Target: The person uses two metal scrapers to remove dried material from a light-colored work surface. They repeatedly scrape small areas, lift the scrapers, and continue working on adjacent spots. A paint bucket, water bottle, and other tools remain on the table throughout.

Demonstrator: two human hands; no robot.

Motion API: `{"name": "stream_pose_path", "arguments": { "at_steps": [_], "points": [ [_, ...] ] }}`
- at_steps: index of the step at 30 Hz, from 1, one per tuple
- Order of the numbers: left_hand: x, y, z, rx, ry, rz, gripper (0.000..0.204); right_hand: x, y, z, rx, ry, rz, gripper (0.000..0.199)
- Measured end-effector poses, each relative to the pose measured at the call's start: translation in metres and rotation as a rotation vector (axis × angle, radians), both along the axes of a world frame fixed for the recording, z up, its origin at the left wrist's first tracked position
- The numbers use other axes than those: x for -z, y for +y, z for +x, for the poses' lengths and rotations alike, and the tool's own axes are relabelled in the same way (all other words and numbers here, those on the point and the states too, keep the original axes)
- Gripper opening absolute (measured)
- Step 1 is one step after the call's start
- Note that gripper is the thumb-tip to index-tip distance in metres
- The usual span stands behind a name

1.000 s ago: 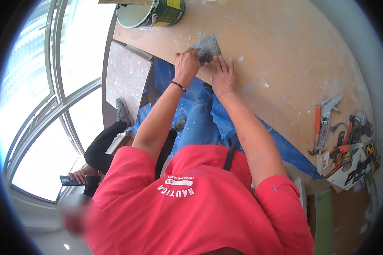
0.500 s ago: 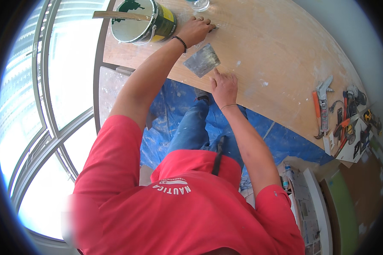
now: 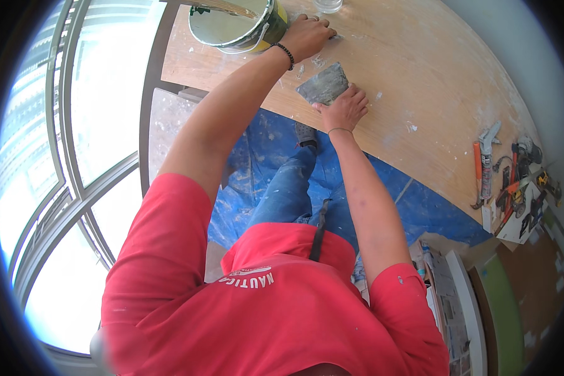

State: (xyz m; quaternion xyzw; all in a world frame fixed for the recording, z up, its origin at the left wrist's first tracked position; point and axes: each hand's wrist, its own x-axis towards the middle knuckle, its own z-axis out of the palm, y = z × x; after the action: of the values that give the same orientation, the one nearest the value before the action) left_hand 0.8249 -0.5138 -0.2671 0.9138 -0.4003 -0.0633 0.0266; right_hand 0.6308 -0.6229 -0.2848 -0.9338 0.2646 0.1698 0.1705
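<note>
A flat, square-edged metal plate [image 3: 323, 85], grey and smeared with dried filler, is at the near edge of the wooden tabletop. My right hand [image 3: 346, 109] grips its near right corner, thumb at the near edge and fingers bent over the side. Farther off, beside the bucket [image 3: 274, 34], my left hand [image 3: 308, 37] rests low over the wood with curled fingers. A small greyish bit shows at its fingertips, too little to name. The bucket is dark green and yellow, pale inside, with a wooden stick [image 3: 225, 6] across its rim.
A clear jar [image 3: 328, 5] stands at the far edge. Several hand tools and a tube [image 3: 486, 172] lie at the table's right end. Blue sheeting [image 3: 263, 156] covers the floor below. Windows [image 3: 116, 94] line the left side.
My right hand has gone from a fingertip at the plate's edge to a grip on its corner, and the plate has turned slightly. The whole view has shifted a little.
</note>
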Motion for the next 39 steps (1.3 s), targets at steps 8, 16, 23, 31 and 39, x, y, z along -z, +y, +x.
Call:
{"name": "stream_pose_path", "arguments": {
  "at_steps": [8, 16, 23, 31, 39],
  "points": [
    [0.0, -0.019, 0.007, 0.043, 0.022, 0.087, 0.047, -0.003, -0.002, 0.013, 0.028, 0.044, -0.082, 0.104],
    [0.006, -0.019, 0.005, 0.078, 0.019, 0.018, 0.028, 0.0, -0.009, 0.006, 0.117, 0.024, 0.139, 0.088],
    [0.008, 0.018, -0.048, 0.097, 0.069, 0.146, 0.037, -0.013, -0.043, -0.052, 0.472, -0.513, 0.466, 0.064],
    [-0.019, 0.193, -0.15, 0.105, 0.208, 0.153, 0.034, -0.044, -0.095, -0.106, 0.897, -0.651, 0.767, 0.029],
    [-0.048, 0.155, -0.136, -0.084, 0.142, -0.015, 0.046, -0.081, -0.125, -0.137, 1.179, -0.664, 0.749, 0.028]
  ]
}}
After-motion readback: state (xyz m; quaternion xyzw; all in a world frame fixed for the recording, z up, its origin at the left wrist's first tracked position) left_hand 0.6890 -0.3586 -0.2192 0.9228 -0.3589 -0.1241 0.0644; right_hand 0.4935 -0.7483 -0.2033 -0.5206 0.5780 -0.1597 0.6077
